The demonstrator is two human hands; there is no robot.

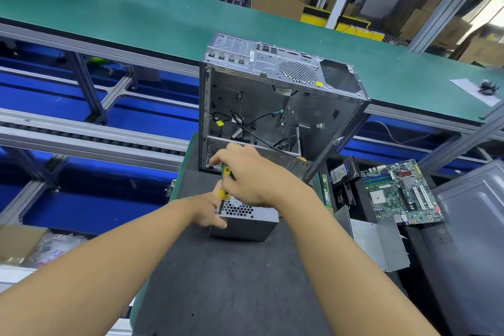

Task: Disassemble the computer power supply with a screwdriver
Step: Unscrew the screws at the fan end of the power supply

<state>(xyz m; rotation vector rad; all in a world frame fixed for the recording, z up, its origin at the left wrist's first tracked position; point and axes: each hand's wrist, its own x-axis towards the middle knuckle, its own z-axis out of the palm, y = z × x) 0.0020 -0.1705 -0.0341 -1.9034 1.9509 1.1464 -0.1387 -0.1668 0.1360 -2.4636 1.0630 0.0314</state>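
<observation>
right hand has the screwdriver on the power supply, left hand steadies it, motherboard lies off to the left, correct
No: the head view shows the motherboard on the right. The right hand does hold the screwdriver on the power supply, left hand steadying it.

Item one: the left forearm (103, 259), lower left of frame, is bare along its whole visible length. Item two: the right forearm (343, 254), lower right, is likewise bare. The left hand (208, 211) and right hand (252, 177), centre frame, are bare, fingers (219, 223) uncovered. Both wrists appear bare too, though detail there is soft.
</observation>
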